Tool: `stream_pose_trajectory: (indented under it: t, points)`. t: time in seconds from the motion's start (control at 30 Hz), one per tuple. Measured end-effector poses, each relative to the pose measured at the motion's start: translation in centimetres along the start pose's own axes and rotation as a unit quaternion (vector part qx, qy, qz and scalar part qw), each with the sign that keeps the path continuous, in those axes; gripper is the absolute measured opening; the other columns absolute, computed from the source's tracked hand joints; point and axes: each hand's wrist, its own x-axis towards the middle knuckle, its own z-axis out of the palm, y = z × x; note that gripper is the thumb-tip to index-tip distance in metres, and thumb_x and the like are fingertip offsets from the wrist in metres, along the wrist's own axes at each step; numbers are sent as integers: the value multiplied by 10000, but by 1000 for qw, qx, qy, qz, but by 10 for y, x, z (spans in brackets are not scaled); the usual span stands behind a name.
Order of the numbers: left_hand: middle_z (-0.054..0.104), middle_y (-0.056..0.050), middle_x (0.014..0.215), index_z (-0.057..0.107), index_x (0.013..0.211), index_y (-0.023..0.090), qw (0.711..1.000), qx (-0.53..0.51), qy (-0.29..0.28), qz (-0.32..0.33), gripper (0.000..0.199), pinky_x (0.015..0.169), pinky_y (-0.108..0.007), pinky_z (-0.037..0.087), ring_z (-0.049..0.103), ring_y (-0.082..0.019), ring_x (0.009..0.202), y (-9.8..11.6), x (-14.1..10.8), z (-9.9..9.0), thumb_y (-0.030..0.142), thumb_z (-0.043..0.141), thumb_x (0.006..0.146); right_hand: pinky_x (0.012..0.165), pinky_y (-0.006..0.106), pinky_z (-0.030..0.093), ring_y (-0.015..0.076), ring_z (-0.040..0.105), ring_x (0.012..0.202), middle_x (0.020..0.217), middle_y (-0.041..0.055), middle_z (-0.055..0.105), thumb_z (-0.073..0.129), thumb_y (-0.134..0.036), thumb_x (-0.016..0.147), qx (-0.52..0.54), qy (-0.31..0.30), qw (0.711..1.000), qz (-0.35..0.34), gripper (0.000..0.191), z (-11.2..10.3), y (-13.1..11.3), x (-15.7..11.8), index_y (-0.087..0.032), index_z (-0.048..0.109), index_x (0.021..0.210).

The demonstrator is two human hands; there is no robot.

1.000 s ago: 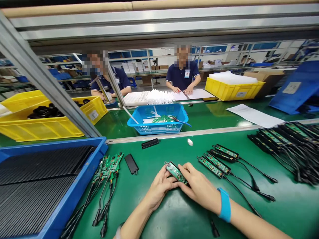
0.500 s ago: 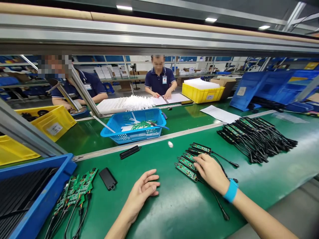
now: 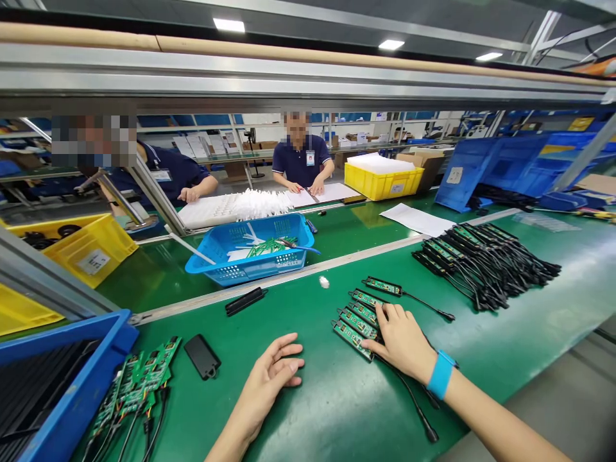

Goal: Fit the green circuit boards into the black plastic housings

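Note:
My right hand [image 3: 404, 340], with a blue band [image 3: 441, 375] at its wrist, rests with thumb and fingers spread over a row of several green circuit boards in narrow black cases [image 3: 355, 333]. Their black cables run out under the hand toward me. Just beyond the row lies one more cased board [image 3: 382, 286] with its cable stretched to the right. My left hand [image 3: 272, 372] hovers over the green table [image 3: 308, 423], fingers loosely curled and apart, holding nothing. To its left lie a black case cover [image 3: 202, 356] and a pile of bare circuit boards with cables [image 3: 139, 378].
A blue bin [image 3: 122, 324] of black parts stands at left. Black strips [image 3: 245, 300] and a small white piece [image 3: 324, 282] lie ahead. Beyond are a blue basket [image 3: 250, 273] and two co-workers. A large group of cased boards [image 3: 481, 263] lies at right.
My right hand has shifted slightly toward me, its thumb now on the nearest board. The boards under it lie more evenly side by side. My left hand has barely moved.

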Motion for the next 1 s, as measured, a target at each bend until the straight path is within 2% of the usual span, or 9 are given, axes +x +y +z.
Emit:
stream_pose_trajectory:
  t: [0.13, 0.27, 0.4, 0.5, 0.63, 0.73, 0.8, 0.9, 1.0]
  points:
    - [616, -104, 1109, 577, 1161, 210, 1000, 14, 7, 3, 563, 679, -275, 530, 615, -226, 919, 1, -1, 0, 463, 717, 678, 755, 423, 430, 324, 507, 928, 1007, 194, 567, 568, -498, 825, 54, -17, 998, 1, 591, -3, 2, -1, -29, 543, 1184]
    - [624, -103, 1116, 584, 1158, 207, 1000, 21, 11, 5, 572, 684, -272, 529, 620, -232, 924, 2, -1, -1, 486, 714, 675, 752, 356, 440, 264, 534, 875, 935, 120, 582, 617, -504, 764, 75, -27, 997, -2, 500, -8, 8, 4, -102, 589, 1060]
    - [634, -100, 1112, 603, 1143, 218, 999, 31, 14, -1, 578, 696, -282, 532, 620, -245, 939, 2, 0, -2, 514, 719, 660, 757, 336, 439, 252, 556, 843, 871, 94, 602, 655, -512, 684, 76, -36, 996, 3, 450, -20, 18, 8, -128, 621, 917]
    - [637, -98, 1105, 609, 1137, 222, 999, 38, 10, -5, 563, 708, -287, 534, 618, -245, 942, 2, 1, -2, 519, 713, 670, 743, 302, 434, 235, 573, 837, 841, 80, 620, 646, -508, 679, 70, -45, 996, 9, 400, -38, 44, 17, -158, 632, 873]
    - [640, -98, 1083, 613, 1125, 217, 999, 44, 10, -10, 540, 700, -280, 534, 617, -240, 934, 3, 1, -1, 511, 708, 683, 652, 316, 420, 260, 600, 781, 785, 114, 642, 575, -528, 732, 37, -66, 995, 67, 391, -55, 106, 48, -148, 651, 789]
    - [642, -96, 1064, 621, 1105, 207, 999, 45, 12, -11, 522, 684, -269, 532, 618, -231, 914, 4, 1, 0, 503, 709, 685, 578, 314, 405, 269, 619, 711, 742, 136, 658, 583, -531, 732, 14, -96, 988, 123, 418, -47, 146, 72, -122, 667, 757]
    - [645, -95, 1049, 628, 1093, 202, 999, 45, 12, -10, 518, 673, -262, 529, 620, -225, 898, 4, 1, 0, 505, 712, 680, 588, 315, 413, 274, 629, 732, 765, 152, 666, 597, -529, 739, 3, -107, 983, 148, 434, -31, 160, 80, -104, 675, 763]
    - [649, -94, 1032, 642, 1069, 200, 999, 44, 16, -10, 517, 659, -256, 527, 621, -221, 879, 4, 2, 1, 511, 722, 664, 676, 354, 436, 317, 625, 860, 891, 218, 655, 585, -504, 789, -17, -94, 979, 178, 458, -3, 161, 79, -57, 680, 827]
    - [648, -99, 1026, 654, 1054, 196, 999, 41, 19, -16, 507, 664, -268, 531, 620, -226, 880, 4, 2, 0, 504, 727, 659, 737, 434, 434, 384, 574, 975, 1005, 298, 600, 499, -431, 875, -30, -52, 979, 197, 471, 13, 148, 72, 7, 647, 966]
